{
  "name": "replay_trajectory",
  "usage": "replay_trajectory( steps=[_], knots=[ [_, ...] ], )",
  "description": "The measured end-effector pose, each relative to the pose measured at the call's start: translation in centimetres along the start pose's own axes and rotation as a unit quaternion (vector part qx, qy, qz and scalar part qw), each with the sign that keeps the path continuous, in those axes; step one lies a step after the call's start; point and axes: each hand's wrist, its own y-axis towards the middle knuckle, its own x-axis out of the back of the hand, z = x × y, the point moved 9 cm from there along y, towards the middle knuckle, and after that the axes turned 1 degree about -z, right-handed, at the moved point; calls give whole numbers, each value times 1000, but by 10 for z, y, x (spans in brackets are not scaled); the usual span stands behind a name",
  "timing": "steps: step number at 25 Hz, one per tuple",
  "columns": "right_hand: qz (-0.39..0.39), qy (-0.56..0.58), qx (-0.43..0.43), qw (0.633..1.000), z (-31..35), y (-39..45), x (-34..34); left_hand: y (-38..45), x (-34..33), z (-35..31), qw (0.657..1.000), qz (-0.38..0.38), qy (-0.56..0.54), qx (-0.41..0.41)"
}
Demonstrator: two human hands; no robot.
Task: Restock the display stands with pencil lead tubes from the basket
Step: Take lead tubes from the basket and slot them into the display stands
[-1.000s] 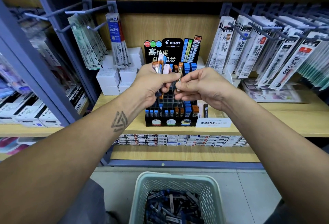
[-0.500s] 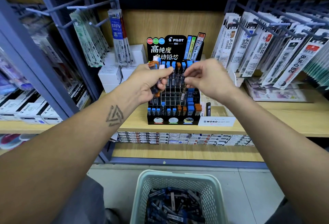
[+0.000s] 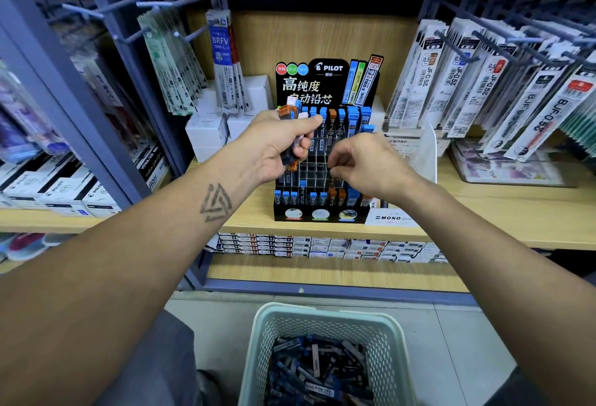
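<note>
Refill packs [image 3: 477, 83] hung on pegs; white boxes [image 3: 206, 130] sat on the wooden shelf [image 3: 516, 212] beside them.

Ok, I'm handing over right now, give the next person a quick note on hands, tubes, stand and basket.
Left hand: grips a bunch of tubes in front of the stand's top row.
Right hand: fingers curled over the stand's middle slots; what it pinches is hidden.
Done: top and bottom rows hold blue and orange tubes.
Left: many middle slots look empty; fill them from the left hand's bunch, then from the basket on the floor below, which holds plenty more.
</note>
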Motion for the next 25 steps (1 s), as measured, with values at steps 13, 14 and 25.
replay_trajectory(
  steps=[13, 14, 25],
  knots=[
    [28, -22, -17, 999, -3, -4, -7, 1, -5, 7, 1000, 4, 21, 11],
    [41, -30, -21, 998, -4, -6, -12, 1, -5, 8, 1000, 5, 21, 12],
    [-15, 352, -108, 930, 1, -5, 12, 1, -9, 18, 999, 5, -13, 41]
  ],
)
